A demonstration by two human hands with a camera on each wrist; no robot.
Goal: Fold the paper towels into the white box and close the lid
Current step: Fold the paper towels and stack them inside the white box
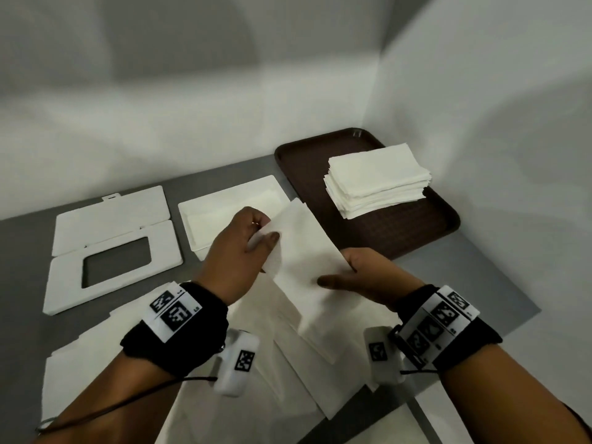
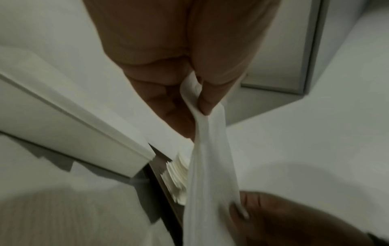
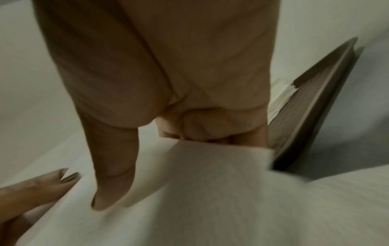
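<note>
A folded white paper towel point(image 1: 304, 251) hangs in the air over the table's middle, held by both hands. My left hand point(image 1: 253, 235) pinches its left edge between thumb and fingers; the left wrist view shows the towel point(image 2: 210, 149) squeezed in that pinch. My right hand point(image 1: 346, 270) grips the right edge, thumb on top and fingers underneath; in the right wrist view the towel point(image 3: 210, 191) spreads under the thumb. The open white box point(image 1: 224, 206) lies just behind the hands. Its lid point(image 1: 112, 238), with a rectangular opening, lies flat to the left.
A brown tray point(image 1: 400, 232) at the back right carries a stack of folded towels point(image 1: 378, 181). Several unfolded towels point(image 1: 272, 363) lie spread on the grey table point(image 1: 25, 267) under my wrists. White walls close in behind and on the right.
</note>
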